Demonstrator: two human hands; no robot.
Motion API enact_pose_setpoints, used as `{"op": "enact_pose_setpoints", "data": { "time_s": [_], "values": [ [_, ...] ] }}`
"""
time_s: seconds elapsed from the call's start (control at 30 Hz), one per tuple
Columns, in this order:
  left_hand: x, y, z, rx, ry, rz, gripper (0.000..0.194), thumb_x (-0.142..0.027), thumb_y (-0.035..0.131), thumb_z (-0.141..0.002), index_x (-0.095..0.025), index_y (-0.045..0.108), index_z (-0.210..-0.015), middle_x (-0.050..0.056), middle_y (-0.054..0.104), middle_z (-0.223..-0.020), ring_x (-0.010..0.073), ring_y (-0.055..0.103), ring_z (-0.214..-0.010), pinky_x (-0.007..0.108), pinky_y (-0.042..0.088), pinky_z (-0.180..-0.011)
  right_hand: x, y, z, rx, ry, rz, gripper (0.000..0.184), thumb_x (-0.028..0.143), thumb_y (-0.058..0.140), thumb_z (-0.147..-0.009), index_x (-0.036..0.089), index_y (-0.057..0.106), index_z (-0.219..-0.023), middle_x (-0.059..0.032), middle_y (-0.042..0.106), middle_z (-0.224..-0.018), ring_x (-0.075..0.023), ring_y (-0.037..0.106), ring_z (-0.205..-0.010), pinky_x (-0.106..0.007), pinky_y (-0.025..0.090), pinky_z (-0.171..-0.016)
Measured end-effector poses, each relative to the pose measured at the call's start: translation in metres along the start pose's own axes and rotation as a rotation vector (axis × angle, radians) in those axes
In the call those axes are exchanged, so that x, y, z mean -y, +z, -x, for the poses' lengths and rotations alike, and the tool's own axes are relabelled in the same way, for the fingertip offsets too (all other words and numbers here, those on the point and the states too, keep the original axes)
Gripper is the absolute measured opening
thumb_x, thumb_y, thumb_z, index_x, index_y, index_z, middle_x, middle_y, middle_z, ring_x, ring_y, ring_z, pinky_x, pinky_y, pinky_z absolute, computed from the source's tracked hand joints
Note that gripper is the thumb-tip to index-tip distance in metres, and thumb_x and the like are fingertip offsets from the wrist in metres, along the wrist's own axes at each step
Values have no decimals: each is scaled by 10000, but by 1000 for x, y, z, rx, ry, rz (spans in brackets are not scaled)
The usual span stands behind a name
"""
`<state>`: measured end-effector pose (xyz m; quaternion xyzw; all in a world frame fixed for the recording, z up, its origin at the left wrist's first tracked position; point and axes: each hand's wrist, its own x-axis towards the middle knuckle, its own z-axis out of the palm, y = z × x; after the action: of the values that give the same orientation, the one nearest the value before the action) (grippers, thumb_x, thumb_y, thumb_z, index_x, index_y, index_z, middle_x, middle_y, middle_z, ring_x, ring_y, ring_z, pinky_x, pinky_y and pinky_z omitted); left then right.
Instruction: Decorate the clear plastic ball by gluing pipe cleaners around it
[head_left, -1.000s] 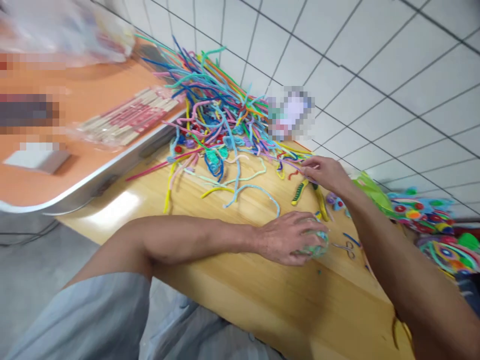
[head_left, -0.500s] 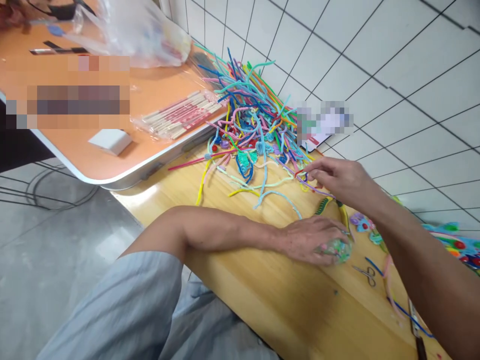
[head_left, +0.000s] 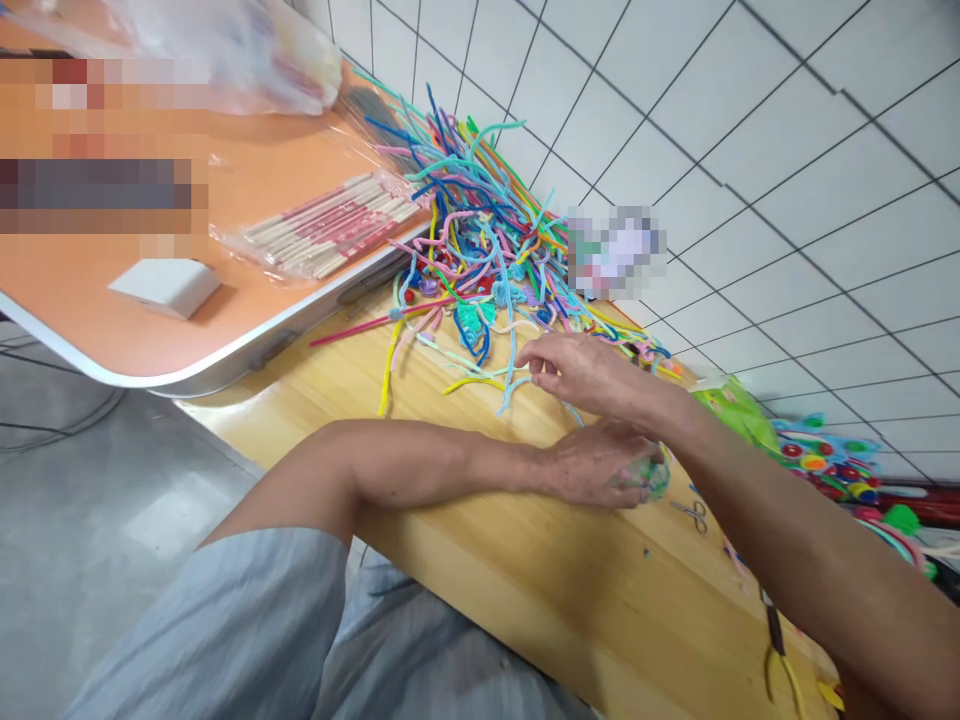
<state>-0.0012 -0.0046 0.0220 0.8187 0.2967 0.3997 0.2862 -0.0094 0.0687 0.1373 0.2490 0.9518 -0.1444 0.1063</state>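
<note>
My left hand [head_left: 600,466] is wrapped over a clear, rounded thing with green and pink bits [head_left: 654,477] resting on the wooden table. The palm hides most of it. My right hand [head_left: 574,370] hovers just beyond the left one, its fingers pointing left and slightly bent apart, with nothing visible in them. Below its fingertips lies a light blue pipe cleaner [head_left: 512,385]. A large heap of coloured pipe cleaners [head_left: 480,240] spreads behind, with a green twisted piece [head_left: 474,320] at its near side. My right forearm covers part of the table.
Small scissors [head_left: 691,515] and yellow-handled pliers [head_left: 776,640] lie on the wooden table [head_left: 555,590]. Finished-looking colourful pieces [head_left: 832,455] and a green packet [head_left: 739,410] sit at the right. On the orange table are wrapped sticks [head_left: 330,225] and a white box [head_left: 165,287]. A tiled wall stands behind.
My right hand has moved left from the heap's right side to over the light blue pipe cleaner. The left hand still covers the clear thing. The view has shifted rightward.
</note>
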Motion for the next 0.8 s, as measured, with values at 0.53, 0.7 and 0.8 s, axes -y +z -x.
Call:
{"op": "enact_pose_setpoints", "data": {
  "time_s": [0.53, 0.7, 0.8],
  "values": [
    [-2, -6, 4, 6, 1, 22, 486, -374, 700, -977, -139, 586, -1388, 190, 608, -1561, 332, 576, -1475, 504, 478, -1253, -4, -16, 13, -175, 60, -320, 156, 269, 600, -953, 224, 748, -935, -18, 745, -864, -181, 644, -798, -289, 460, -747],
    [3, 0, 6, -47, 21, 70, 437, -363, 735, -973, -175, 593, -1341, 186, 628, -1528, 294, 548, -1502, 489, 445, -1289, -23, -40, 25, -466, 265, -596, 153, 341, 686, -872, 237, 732, -976, -14, 710, -816, -186, 650, -758, -298, 493, -679],
    [8, 4, 7, -61, 34, 95, 453, -378, 733, -970, -170, 589, -1345, 192, 615, -1539, 300, 544, -1505, 490, 440, -1294, -35, -44, 33, -617, 294, -727, 157, 353, 741, -830, 243, 702, -936, -13, 697, -824, -175, 655, -760, -300, 527, -690]
  ]
}}
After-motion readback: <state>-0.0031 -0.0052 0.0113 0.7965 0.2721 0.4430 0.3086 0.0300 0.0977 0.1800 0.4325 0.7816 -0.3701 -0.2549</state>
